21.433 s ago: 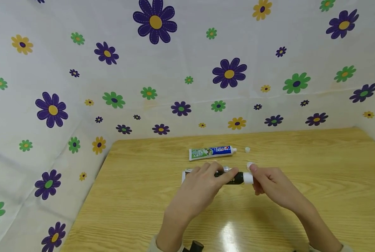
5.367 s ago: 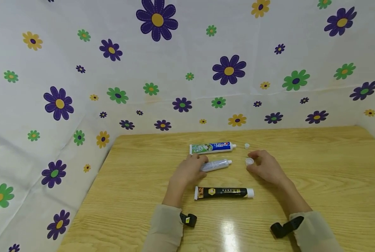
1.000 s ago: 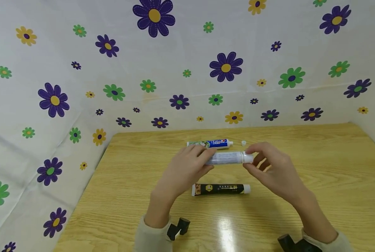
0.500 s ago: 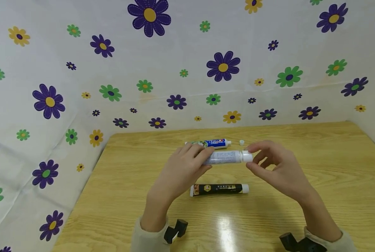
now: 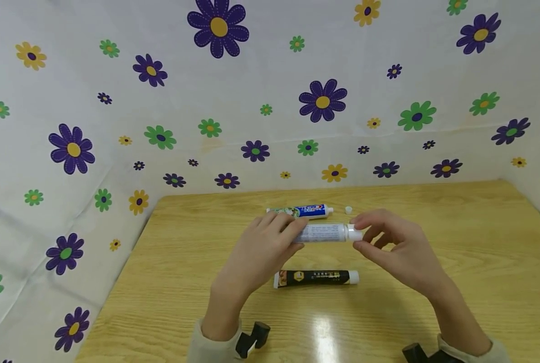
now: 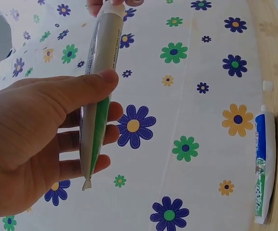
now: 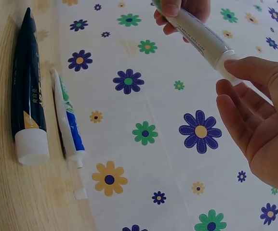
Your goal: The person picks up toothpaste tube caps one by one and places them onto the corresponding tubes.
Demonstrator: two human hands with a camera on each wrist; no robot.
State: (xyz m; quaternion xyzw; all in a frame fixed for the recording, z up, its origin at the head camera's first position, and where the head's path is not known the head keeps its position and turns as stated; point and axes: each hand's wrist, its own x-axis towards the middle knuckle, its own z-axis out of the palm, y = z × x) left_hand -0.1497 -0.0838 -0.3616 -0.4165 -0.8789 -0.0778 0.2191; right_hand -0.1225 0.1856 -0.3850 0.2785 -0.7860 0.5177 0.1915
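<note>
My left hand [image 5: 260, 252] grips a silvery-white toothpaste tube [image 5: 321, 233] above the table, thumb on one side and fingers curled round the other. Its flat crimped end and a green stripe show in the left wrist view. At the tube's other end sits a white cap [image 5: 354, 232], which my right hand [image 5: 399, 247] pinches between thumb and fingertips. Nearer to me lies a black toothpaste tube [image 5: 317, 278] with its white cap on. Behind the held tube is a blue and green toothpaste tube [image 5: 312, 210], uncapped and partly hidden by my left hand.
A small loose white cap [image 5: 348, 209] stands on the wooden table [image 5: 456, 242], just right of the blue and green tube's nozzle. A white cloth with printed flowers [image 5: 270, 91] hangs behind and at the left of the table.
Earlier my hands held the black tube; later it lay on the table, while the silvery tube lay uncapped beside its cap. Now that tube is lifted, cap on its end. The last second shows little movement.
</note>
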